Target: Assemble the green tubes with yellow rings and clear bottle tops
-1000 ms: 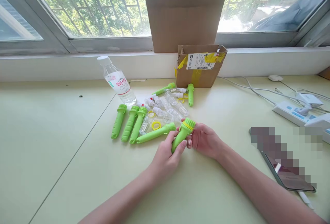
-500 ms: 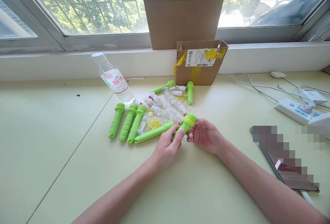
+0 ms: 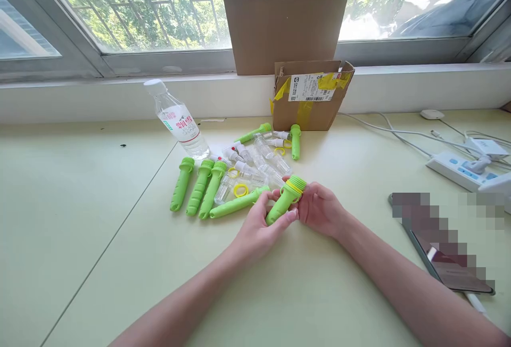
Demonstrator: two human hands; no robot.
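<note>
Green handle [image 3: 282,204], one, held at centre above the table [image 3: 120,294], tilted, threaded end up and to the right; yellow band [image 3: 294,187] around its neck.

Left to right:

Bottle [image 3: 181,126], white cap, clear liquid.

Three handles [image 3: 199,188], green, side by side, just before the bottle.

Fourth handle [image 3: 235,206], green, lying crosswise near the left hand.

Clear tubes [image 3: 261,162], a loose heap; yellow ring [image 3: 240,196] beside them.

Left hand [image 3: 255,232], closed about the green handle's lower barrel, thumb on the near side.

Carton [image 3: 303,115], taped and labelled, behind the heap.

Right hand [image 3: 321,209], fingers curled behind the threaded end; whether they pinch it cannot be told.

Phone [image 3: 451,270] and power strip [image 3: 451,171], far right.

Handling, as judged: light, stiff plastic, hardly fragile; smooth, perhaps slightly slippery. Best hold: round the barrel, below the neck, leaving threads and band free.
</note>
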